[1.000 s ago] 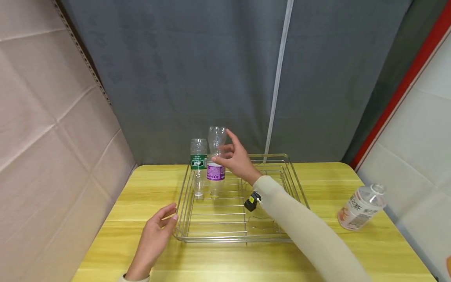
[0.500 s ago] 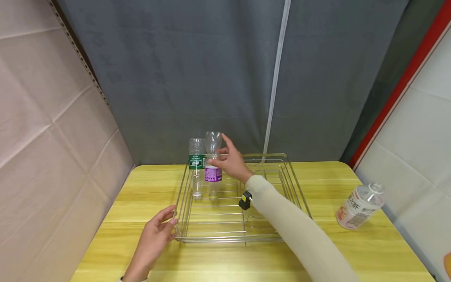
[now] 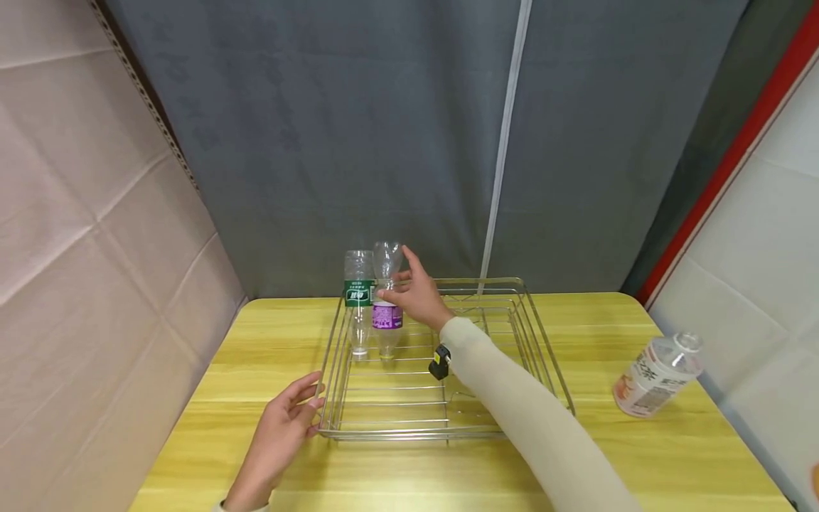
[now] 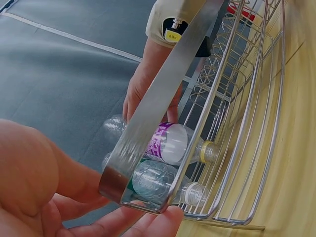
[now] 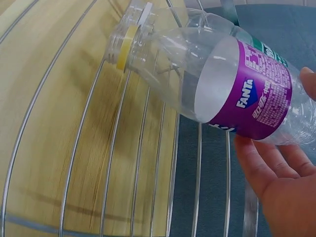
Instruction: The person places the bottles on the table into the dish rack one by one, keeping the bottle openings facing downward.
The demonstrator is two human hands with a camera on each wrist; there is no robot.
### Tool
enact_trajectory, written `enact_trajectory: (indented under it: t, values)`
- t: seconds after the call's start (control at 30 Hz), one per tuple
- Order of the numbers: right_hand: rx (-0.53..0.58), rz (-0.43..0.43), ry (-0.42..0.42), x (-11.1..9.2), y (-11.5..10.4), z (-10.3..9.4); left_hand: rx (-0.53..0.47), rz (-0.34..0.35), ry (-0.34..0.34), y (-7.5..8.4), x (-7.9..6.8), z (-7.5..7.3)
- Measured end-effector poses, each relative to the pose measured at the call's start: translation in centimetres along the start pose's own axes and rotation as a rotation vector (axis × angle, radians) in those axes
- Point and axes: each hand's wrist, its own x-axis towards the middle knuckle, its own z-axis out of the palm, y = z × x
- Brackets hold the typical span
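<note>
My right hand (image 3: 419,295) holds a clear plastic Fanta bottle (image 3: 387,317) with a purple label, upside down in a metal wire rack (image 3: 409,432). Its yellow-ringed neck (image 5: 127,47) points down at the rack's wires in the right wrist view. Thumb and fingers lie on opposite sides of this bottle. Close beside it, to the left, a clear bottle with a green label (image 3: 360,293) stands upside down in the same rack. My left hand (image 3: 279,430) is at the rack's left side; in the left wrist view, its thumb and fingertips (image 4: 170,222) grip the rim (image 4: 116,185).
A third bottle (image 3: 655,377), clear with a pinkish label and no cap, stands upright on the wood-grain table (image 3: 397,476) right of the rack. A grey curtain (image 3: 358,142) hangs behind the table, with pale cloth walls (image 3: 96,284) at both sides.
My right hand has lowered the Fanta bottle and moved it slightly left, closer to the green-labelled bottle. My left hand has come up against the rack's side and taken hold of its rim.
</note>
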Motion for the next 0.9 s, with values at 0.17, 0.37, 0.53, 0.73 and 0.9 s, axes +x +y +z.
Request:
enact_trajectory:
  t: [0.17,0.37,0.53,0.73,0.9]
  values:
    - [0.023,0.02,0.012,0.6,0.9,0.3,-0.001,-0.009,0.0,0.0,0.1,0.0]
    - [0.046,0.044,0.045,0.9,1.9,0.4,0.013,0.0,0.002,-0.3,0.3,0.0]
    - [0.055,0.048,0.041,0.8,2.0,0.4,0.009,-0.01,0.004,-0.1,0.3,-0.1]
    - [0.033,0.053,0.046,0.8,2.0,0.5,0.008,-0.012,-0.003,0.2,0.2,-0.1]
    - [0.002,0.058,0.042,0.7,2.1,0.6,0.011,-0.028,-0.001,0.2,0.2,-0.1]
